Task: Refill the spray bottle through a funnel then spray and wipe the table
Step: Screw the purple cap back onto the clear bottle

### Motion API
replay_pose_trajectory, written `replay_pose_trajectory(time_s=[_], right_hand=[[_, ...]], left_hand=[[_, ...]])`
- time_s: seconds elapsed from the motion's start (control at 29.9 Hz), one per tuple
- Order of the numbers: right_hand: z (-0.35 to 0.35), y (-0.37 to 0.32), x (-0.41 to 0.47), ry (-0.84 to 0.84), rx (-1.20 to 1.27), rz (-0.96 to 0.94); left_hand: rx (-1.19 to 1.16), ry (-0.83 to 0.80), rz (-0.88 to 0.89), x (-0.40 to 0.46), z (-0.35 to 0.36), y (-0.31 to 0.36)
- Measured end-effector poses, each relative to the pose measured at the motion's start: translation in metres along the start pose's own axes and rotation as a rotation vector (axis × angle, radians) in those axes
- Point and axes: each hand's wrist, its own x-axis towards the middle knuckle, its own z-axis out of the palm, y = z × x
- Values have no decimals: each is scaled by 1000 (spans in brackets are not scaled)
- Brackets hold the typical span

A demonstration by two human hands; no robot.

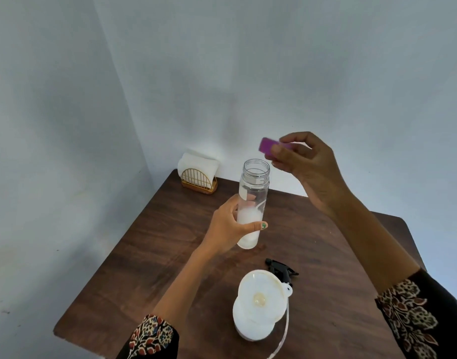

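Your left hand is wrapping its fingers round the clear bottle, holding it upright above the table, long axis vertical and open mouth up, probably ready to pour; your right hand is pinching its purple cap; the spray bottle is standing near you, funnel seated in its neck
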Motion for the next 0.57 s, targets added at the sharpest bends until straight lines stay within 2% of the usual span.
replay_pose_trajectory(time_s=[0.1,0.23,0.47,0.57], right_hand=[[12,1,2,-60,-299,-94],[10,4,6,-131,-466,-123],[5,-12,16,-418,-759,-105],[8,-25,24,-593,-893,-107]], left_hand=[[13,7,-5,0,-2,0],[51,11,-30,1,-6,-3],[78,-7,-43,0,-7,-6],[67,-16,-47,1,-7,-7]])
